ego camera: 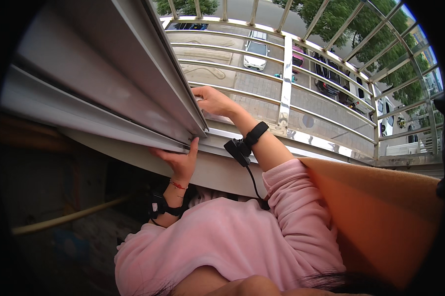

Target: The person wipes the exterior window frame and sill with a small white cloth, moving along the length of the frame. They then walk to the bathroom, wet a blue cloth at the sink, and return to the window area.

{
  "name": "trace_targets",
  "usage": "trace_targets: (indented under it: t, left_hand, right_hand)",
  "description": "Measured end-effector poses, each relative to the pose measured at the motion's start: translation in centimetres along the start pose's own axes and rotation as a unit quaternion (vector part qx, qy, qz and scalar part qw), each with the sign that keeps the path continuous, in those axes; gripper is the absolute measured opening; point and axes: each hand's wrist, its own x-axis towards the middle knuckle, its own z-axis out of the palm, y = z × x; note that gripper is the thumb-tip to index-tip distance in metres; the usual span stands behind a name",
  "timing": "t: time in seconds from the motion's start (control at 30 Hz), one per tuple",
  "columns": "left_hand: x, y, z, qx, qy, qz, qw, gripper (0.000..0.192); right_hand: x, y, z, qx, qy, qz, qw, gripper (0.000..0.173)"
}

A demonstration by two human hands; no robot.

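Note:
A light metal window sash [145,70] slants from the upper left down to a window track [222,138] in front of me. My left hand [180,157] is at the sash's lower corner on the room side, its thumb up against the frame and its fingers reaching under the edge. On the outer side, my right hand [211,100] reaches around the sash's edge, with its fingertips partly hidden behind it. Whether either hand grips the frame firmly is not plain. Both wrists wear black straps with small devices; a cable hangs from the right one.
Outside the window stands a shiny metal bar guard [285,85], with parked cars far below. An orange cloth or panel [377,207] is close at my right. A pale sill [222,170] runs before my body. A yellowish rod [71,218] lies in the dark lower left.

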Motion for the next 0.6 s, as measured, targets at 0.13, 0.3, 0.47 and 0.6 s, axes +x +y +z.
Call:
trace_targets:
  t: [0.13,0.3,0.47,0.6]
  left_hand:
    - [-1.5,-0.1,-0.1,-0.006,-0.028,-0.047,0.999,0.126]
    - [-2.4,-0.3,0.1,0.013,-0.030,-0.042,0.999,0.128]
    - [-2.3,0.6,0.8,0.026,-0.021,-0.067,0.997,0.132]
    - [-2.0,0.9,1.5,0.015,0.012,-0.079,0.997,0.126]
  right_hand:
    - [-0.3,2.1,1.4,-0.245,-0.126,0.013,0.961,0.030]
    - [-2.8,2.9,-0.9,-0.270,-0.149,0.037,0.951,0.035]
    - [-7.5,0.4,-3.8,-0.292,-0.073,0.127,0.945,0.034]
    - [-8.8,-1.7,-1.9,-0.155,-0.054,0.044,0.986,0.031]
